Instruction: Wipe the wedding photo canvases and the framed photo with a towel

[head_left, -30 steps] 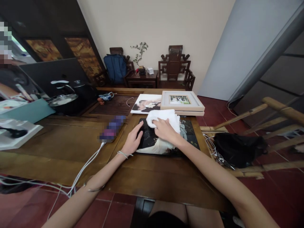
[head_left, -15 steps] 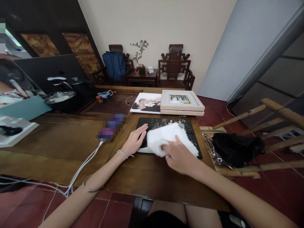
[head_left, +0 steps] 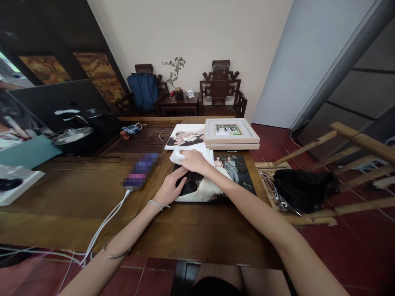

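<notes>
A wedding photo panel (head_left: 240, 187) lies flat on the wooden table, showing two people against a dark background. My right hand (head_left: 194, 160) grips a white cloth (head_left: 178, 156) and presses it over the panel's far left corner. The cloth and my right forearm cover part of the picture. At the panel's left edge my left hand (head_left: 171, 187) rests flat, fingers stretched out and holding nothing. It sits just below the cloth.
Beyond the panel lie a photo book (head_left: 185, 135) and stacked light wooden frames (head_left: 231, 133). A phone (head_left: 140, 172) with a white cable (head_left: 108, 220) lies to the left. Further left are a glass-lidded pot (head_left: 72, 137) and a teal box (head_left: 29, 154). A black bag (head_left: 304, 189) sits at right.
My right hand has moved the cloth from the panel's middle to its far left corner, uncovering the pictured couple and the white dress. My left hand stays at the left edge.
</notes>
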The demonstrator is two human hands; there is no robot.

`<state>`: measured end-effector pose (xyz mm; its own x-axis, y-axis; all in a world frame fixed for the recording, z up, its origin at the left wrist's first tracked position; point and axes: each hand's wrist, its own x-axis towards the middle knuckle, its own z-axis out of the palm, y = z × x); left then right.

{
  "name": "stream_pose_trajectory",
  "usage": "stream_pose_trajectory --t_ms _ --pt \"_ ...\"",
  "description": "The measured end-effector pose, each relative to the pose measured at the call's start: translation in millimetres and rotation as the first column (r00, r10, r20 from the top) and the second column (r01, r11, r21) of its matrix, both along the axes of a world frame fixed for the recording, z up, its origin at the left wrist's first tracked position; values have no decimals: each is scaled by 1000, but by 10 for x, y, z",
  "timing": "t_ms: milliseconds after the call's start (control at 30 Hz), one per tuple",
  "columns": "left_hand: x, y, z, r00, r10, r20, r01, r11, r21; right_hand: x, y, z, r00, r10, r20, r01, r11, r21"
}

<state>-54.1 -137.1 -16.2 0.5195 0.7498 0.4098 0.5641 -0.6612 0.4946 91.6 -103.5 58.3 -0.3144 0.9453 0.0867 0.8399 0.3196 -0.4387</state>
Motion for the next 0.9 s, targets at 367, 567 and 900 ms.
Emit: stream_pose_trajectory --t_ms 367,567,900 --pt "-4 -13 -21 998 16 66 -15 1000 -19 1567 -627 -238 985 -171 13 168 980 109" --pt "1 -38 -29 993 80 91 -80 997 -3 1425 -1677 -324 984 22 178 -41 994 105" --pt "10 -20 -13 996 73 49 -72 997 -31 1310 -1552 -89 977 4 213 -7 1000 15"
